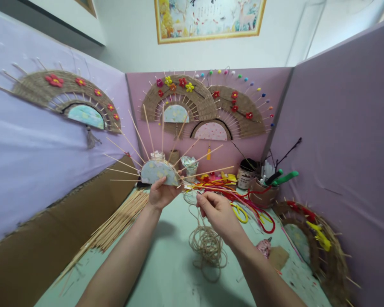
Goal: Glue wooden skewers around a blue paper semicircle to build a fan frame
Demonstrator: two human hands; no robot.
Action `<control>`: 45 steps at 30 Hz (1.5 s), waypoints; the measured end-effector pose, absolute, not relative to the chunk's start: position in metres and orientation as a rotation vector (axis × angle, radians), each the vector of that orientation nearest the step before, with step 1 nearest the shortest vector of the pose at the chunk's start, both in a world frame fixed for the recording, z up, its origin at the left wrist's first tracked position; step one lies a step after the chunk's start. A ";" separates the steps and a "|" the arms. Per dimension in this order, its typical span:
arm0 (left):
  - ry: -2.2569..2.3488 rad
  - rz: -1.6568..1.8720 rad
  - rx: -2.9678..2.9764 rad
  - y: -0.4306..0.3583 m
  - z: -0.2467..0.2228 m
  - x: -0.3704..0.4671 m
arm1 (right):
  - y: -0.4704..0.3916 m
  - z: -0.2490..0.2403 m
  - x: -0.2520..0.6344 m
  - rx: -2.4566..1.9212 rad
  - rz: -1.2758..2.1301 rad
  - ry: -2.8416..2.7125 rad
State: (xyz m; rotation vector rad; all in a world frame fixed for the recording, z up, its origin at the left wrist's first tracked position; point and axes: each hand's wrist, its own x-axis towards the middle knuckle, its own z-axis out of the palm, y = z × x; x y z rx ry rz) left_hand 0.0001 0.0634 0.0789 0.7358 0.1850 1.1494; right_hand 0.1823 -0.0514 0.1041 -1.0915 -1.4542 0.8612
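My left hand (pixel 164 195) grips a half-round fan base (pixel 156 172) with pale blue patterned covering, thumb on its front face. Thin wooden sticks (pixel 162 132) spread from its curved edge like rays. To its right, my right hand (pixel 216 209) is closed in a pinch, with jute twine (pixel 206 243) at the fingertips; the exact grip is small and partly hidden. The twine runs down to a loose coil on the table below that hand.
Bundled sticks (pixel 121 221) lie left beside a cardboard strip (pixel 60 217). Red and yellow pipe cleaners (pixel 240 196), a brown pot (pixel 264 192) with green-handled tools and a tin (pixel 245 175) stand right. A finished fan (pixel 316 247) leans near the right wall; other fans (pixel 179 98) hang behind.
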 end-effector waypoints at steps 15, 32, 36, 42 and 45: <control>0.192 1.201 0.680 0.071 0.080 -0.007 | -0.063 0.137 0.255 -1.067 0.786 -1.152; 0.206 1.154 0.712 0.071 0.076 -0.004 | -0.044 0.129 0.271 -0.820 0.781 -0.903; 0.205 1.167 0.719 0.071 0.078 -0.005 | -0.043 0.128 0.271 -0.865 0.802 -0.884; 0.206 1.206 0.655 0.070 0.084 -0.002 | -0.052 0.133 0.265 -1.023 0.675 -1.002; 0.200 1.229 0.621 0.069 0.086 0.000 | -0.056 0.132 0.261 -1.124 0.591 -1.170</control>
